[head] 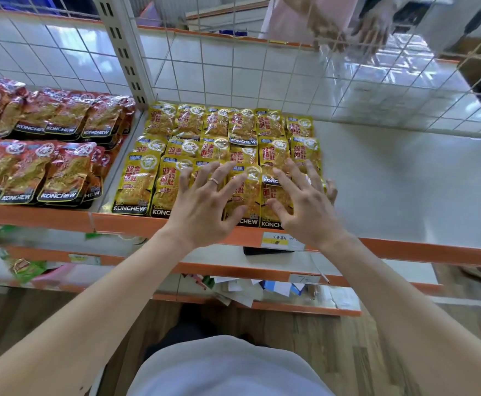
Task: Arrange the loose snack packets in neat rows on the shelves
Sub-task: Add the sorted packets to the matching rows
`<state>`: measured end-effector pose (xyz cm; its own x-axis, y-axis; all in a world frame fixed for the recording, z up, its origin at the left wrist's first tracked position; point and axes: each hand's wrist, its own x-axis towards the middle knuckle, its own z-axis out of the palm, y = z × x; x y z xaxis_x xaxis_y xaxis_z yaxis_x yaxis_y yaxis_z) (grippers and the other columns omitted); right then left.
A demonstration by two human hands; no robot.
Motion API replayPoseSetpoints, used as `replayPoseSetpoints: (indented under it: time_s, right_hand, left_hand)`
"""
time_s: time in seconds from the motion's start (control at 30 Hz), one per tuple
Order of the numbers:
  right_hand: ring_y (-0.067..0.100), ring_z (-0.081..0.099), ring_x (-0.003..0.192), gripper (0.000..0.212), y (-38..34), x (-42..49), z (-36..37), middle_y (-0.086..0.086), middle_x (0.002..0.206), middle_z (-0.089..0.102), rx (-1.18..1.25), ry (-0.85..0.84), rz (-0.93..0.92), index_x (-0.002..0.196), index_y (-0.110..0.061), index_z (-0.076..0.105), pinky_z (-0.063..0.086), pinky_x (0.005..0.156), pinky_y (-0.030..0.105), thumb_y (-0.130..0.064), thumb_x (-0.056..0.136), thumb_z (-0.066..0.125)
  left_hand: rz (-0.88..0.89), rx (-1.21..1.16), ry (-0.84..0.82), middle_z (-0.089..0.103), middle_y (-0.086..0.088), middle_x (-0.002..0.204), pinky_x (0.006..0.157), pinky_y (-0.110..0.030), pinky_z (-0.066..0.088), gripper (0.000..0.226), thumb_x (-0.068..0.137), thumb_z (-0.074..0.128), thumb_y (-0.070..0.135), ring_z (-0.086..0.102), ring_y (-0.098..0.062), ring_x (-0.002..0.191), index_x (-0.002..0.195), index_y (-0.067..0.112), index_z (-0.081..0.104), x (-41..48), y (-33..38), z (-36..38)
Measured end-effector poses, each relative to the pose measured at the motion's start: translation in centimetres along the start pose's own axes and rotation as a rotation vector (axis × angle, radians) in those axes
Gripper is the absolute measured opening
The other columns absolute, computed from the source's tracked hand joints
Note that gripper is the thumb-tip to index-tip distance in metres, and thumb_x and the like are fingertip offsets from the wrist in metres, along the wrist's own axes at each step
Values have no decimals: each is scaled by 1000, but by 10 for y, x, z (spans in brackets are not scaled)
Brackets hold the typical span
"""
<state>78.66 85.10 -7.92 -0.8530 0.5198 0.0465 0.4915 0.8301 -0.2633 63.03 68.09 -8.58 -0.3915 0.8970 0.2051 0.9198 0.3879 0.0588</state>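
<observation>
- Yellow snack packets (230, 155) lie in overlapping rows at the left of the white shelf (405, 181), labels facing out, likely so they read neatly.
- Left hand (205, 201) and right hand (305, 201), fingers spread wide, hover over or press the front row, gripping nothing.
- Red packets (48, 144) fill the neighbouring bay.

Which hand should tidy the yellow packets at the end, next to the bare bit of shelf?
Probably the right hand. It is spread over the end column of yellow packets, right beside the bare shelf. The left hand is over the middle columns, further from that edge.
</observation>
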Motion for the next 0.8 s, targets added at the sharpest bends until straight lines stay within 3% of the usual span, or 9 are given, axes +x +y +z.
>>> replayPoseSetpoints:
  time_s: [0.43, 0.7, 0.8]
  right_hand:
    - [19, -7, 153, 66, 0, -1, 2, -8, 166, -2, 56, -122, -42, 156, -41, 16, -7, 119, 56, -55, 98, 44]
    - [22, -5, 153, 65, 1, -7, 2, -7, 166, 5, 55, -31, -53, 155, -38, 23, -1, 117, 58, -57, 97, 46]
    - [28, -10, 152, 67, 2, -10, 1, -7, 167, 0, -6, -25, -19, 154, -41, 19, 1, 115, 61, -63, 95, 42]
  left_hand:
    - [-49, 4, -26, 40, 5, 154, 109, -54, 26, 59, 87, 40, 58, 32, -23, 144, 141, 35, 46, -1, 3, -1]
    - [-31, 15, 1, 38, 3, 155, 107, -54, 26, 61, 88, 40, 58, 32, -24, 144, 143, 33, 45, -1, 4, 1]
    - [-52, 23, 34, 35, 3, 157, 107, -58, 26, 61, 88, 41, 60, 31, -26, 145, 142, 34, 46, -3, 4, 1]
